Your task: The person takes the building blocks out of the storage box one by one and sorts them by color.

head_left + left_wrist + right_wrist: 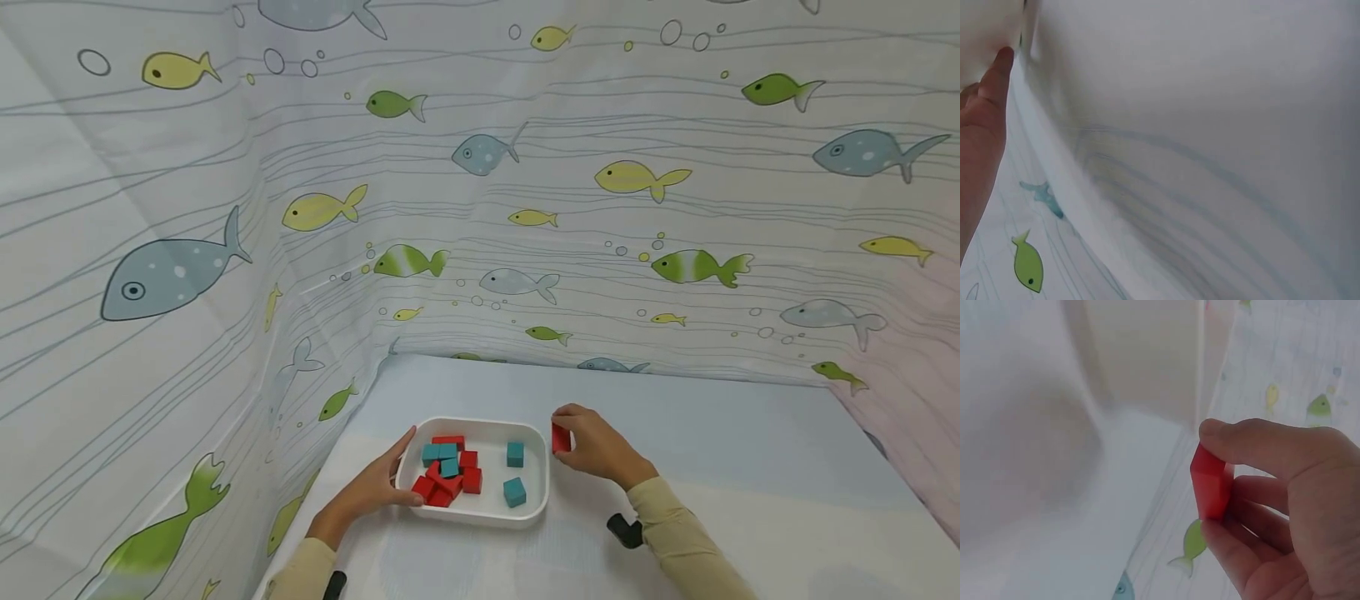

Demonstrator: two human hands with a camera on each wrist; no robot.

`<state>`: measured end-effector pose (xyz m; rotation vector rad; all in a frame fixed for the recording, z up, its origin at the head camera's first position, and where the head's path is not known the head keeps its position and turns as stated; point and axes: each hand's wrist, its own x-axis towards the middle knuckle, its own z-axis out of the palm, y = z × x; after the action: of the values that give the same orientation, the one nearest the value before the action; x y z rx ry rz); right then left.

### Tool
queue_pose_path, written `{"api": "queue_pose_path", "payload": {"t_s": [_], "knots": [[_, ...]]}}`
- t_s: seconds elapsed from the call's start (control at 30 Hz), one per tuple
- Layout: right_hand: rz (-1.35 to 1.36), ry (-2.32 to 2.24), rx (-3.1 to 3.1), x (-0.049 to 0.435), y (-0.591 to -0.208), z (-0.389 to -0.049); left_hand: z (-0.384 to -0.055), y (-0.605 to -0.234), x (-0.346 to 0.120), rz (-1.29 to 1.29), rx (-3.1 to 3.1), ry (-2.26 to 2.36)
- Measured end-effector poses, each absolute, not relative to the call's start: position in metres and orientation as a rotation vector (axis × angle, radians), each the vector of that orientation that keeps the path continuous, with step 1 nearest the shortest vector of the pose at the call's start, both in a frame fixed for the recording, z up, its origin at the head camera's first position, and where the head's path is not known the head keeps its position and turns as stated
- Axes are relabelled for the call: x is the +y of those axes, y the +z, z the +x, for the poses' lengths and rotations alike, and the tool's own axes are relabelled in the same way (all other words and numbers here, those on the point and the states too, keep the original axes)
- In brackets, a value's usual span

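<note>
A white plastic tray [487, 518] sits on the table with red and teal blocks in it. Most of the blocks, such as a red block [472, 480], are heaped at its left end. One teal block [515, 454] and another teal block [514, 492] lie apart on the right side. My left hand [378, 482] grips the tray's left end, thumb at the near rim and fingers along the far side. Just beyond the right rim, my right hand [600, 446] pinches a red block [1211, 481] between thumb and fingertips.
A white sheet with printed fish [513, 283] hangs behind and to the left of the table [712, 450]. Black wrist-camera parts [624, 531] show beside the right sleeve [678, 533].
</note>
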<state>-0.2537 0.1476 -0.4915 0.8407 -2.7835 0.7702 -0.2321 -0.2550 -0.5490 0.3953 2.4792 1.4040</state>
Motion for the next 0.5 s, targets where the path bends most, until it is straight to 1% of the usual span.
{"api": "queue_pose_path", "payload": {"t_s": [0.23, 0.5], "knots": [[0.761, 0.756, -2.821, 0.173, -0.515, -0.248, -0.232, -0.547, -0.255, 0.385, 2.481, 1.396], [0.684, 0.756, -2.885, 0.186, -0.541, -0.243, -0.231, -0.547, -0.253, 0.377, 2.504, 1.384]]}}
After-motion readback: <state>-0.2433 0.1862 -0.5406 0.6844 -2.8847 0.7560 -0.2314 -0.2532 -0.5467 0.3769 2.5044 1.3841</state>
